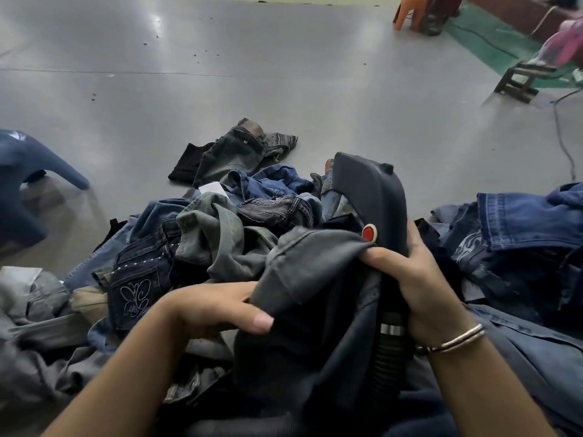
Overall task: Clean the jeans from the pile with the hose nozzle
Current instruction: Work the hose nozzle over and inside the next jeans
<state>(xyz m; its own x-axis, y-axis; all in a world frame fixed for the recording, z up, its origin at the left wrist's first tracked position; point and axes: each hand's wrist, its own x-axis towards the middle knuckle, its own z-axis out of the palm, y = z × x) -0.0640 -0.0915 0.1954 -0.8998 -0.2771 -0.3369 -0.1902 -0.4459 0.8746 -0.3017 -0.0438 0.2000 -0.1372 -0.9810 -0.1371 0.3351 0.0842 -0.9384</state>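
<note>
A dark grey pair of jeans (315, 279) lies bunched in front of me on top of the pile of jeans (202, 234). My left hand (217, 307) grips its fabric from the left, thumb on top. My right hand (419, 279) is curled round the handle of the black hose nozzle (375, 197), which points up and away and has a red button facing me. The fingers of that hand also pinch an edge of the grey jeans against the handle. The ribbed hose (389, 351) runs down below my right wrist.
More blue jeans (523, 222) lie heaped at the right. A separate dark pair (233, 152) lies on the grey floor beyond the pile. A blue plastic stool (25, 181) stands at the left, an orange stool (410, 11) and a wooden stool (520, 80) far right, with a cable (564, 143) on the floor.
</note>
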